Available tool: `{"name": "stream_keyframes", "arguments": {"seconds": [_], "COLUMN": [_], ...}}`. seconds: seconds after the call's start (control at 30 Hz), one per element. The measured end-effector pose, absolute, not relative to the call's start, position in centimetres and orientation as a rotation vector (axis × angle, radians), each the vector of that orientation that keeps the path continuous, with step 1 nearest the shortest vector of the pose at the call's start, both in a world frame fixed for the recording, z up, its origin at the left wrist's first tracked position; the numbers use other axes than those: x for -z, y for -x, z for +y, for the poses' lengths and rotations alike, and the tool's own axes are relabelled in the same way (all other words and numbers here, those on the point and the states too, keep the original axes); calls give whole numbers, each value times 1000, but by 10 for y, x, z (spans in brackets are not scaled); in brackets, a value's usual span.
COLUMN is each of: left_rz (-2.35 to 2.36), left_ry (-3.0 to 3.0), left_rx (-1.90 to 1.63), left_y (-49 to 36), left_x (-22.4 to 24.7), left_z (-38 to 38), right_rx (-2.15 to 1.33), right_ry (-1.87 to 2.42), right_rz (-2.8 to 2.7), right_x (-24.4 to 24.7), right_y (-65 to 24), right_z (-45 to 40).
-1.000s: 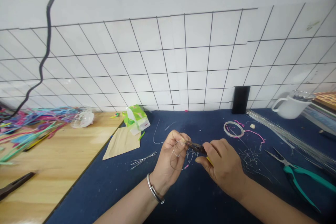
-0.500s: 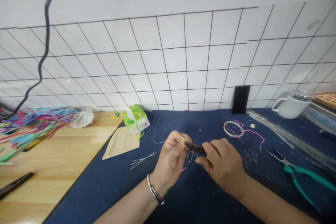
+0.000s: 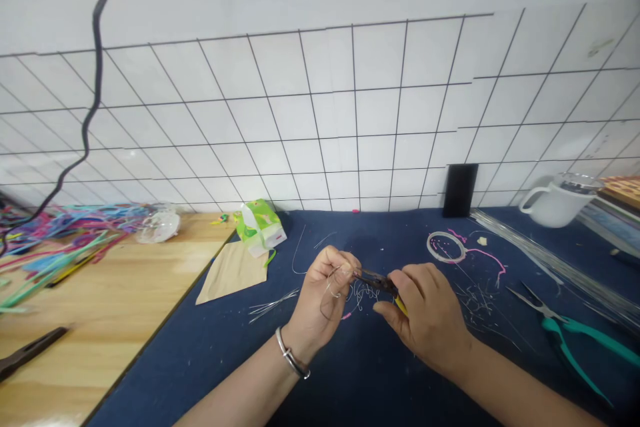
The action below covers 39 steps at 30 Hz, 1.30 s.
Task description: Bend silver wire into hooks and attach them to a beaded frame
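Observation:
Pinched between the thumb and fingers of my left hand (image 3: 323, 293) is a thin wire (image 3: 324, 310), bent into loops. Pink beads (image 3: 347, 315) show low on the wire, just right of that hand. My right hand (image 3: 427, 313) is closed round the yellow handles of dark-jawed pliers (image 3: 383, 282). The plier tips point left and meet the wire at my left fingertips; whether they grip it I cannot tell. Curled wire pieces (image 3: 364, 295) lie on the blue cloth behind and below the pliers.
Teal-handled pliers (image 3: 570, 323) lie at the right. A round dish (image 3: 446, 247) holds pink beads, near a bundle of straight wires (image 3: 540, 250) and a white mug (image 3: 560, 203). Leftward are a beige cloth (image 3: 234, 272), a green packet (image 3: 261, 227) and short wires (image 3: 273, 305).
The plier jaws have parted slightly and turned a little, showing more of the yellow handle. The beaded part of the wire has shifted slightly. Both hands stay nearly in place.

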<state>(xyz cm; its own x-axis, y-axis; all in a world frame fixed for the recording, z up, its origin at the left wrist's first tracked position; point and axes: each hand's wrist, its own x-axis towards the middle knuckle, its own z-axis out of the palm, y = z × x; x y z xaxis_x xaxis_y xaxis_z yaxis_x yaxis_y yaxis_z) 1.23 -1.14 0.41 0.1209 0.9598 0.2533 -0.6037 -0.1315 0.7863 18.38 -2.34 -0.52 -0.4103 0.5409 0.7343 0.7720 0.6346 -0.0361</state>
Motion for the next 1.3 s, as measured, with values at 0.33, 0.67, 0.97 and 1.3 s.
{"name": "stream_keyframes", "arguments": {"seconds": [0.33,0.67,0.97,1.3], "left_rz": [487,498,529,565], "left_ry": [-931,-900,-891,-818], "left_rx": [-1404,-1417,-1420,-1420], "left_y": [-14,-15,-14,-17], "left_x": [1,-2,-2,-7], "left_z": [-12,-15,-17,-19], "right_rx": [432,423,431,505], "right_ry": [1010,1026,1054,1057], "right_rz": [-2127,-2135,-2153,-2152], "right_x": [4,3,0,0], "right_y": [-185,-185,-186,-186], "right_z": [-24,-26,-28,-28]}}
